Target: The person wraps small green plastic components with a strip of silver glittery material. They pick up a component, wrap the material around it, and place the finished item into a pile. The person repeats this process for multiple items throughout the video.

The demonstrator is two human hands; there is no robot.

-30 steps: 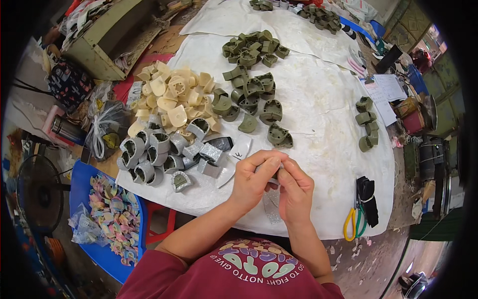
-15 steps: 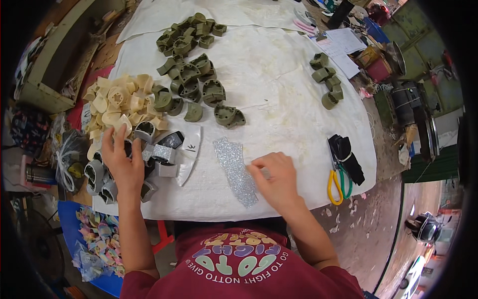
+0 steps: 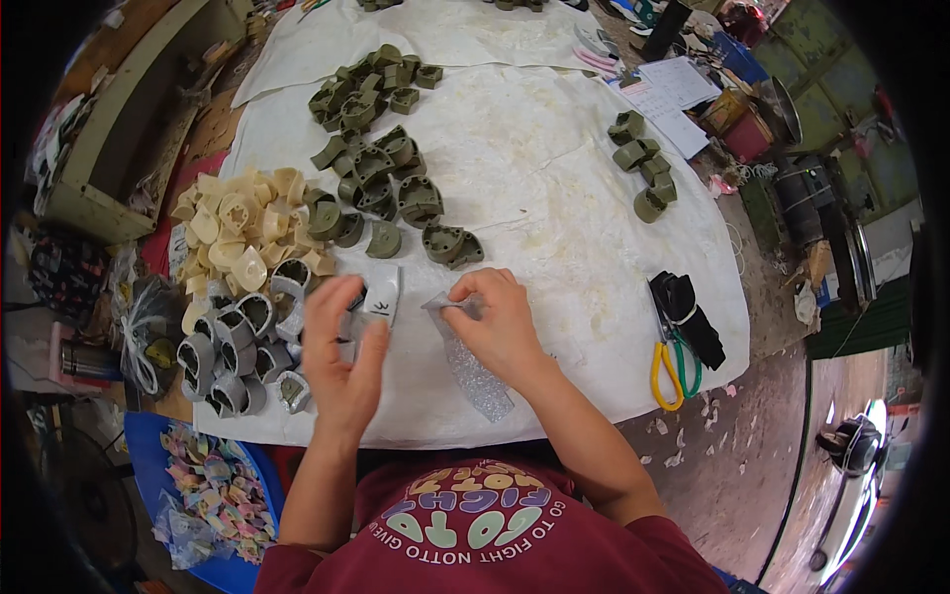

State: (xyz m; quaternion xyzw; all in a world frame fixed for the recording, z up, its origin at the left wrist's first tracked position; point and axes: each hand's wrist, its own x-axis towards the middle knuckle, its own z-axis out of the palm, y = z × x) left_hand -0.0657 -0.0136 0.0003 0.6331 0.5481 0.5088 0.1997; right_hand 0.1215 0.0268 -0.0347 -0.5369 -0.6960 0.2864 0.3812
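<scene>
My right hand (image 3: 492, 325) is closed in a pinch on the upper end of a silver glitter strip (image 3: 480, 384), whose lower part lies on the white cloth. To its left my left hand (image 3: 341, 346) hovers with thumb and fingers apart, holding nothing I can see. Partly behind that hand lies a pale curved template (image 3: 388, 297) with a handwritten mark. Silver-wrapped heel-like pieces (image 3: 236, 337) are grouped left of my left hand, and it hides some of what lies there.
Cream pieces (image 3: 242, 223) are heaped beyond the silver ones. Olive-green hollow pieces (image 3: 374, 163) fill the far left, with several more (image 3: 643, 158) at right. Yellow-and-green-handled scissors (image 3: 668, 374) lie beside a black bundle (image 3: 686, 315). A blue tub (image 3: 259, 475) of colourful scraps stands below the table.
My left hand has moved right, away from the silver pieces and toward the strip. My right hand has shifted left and taken the strip's upper end, which is now lifted and folded.
</scene>
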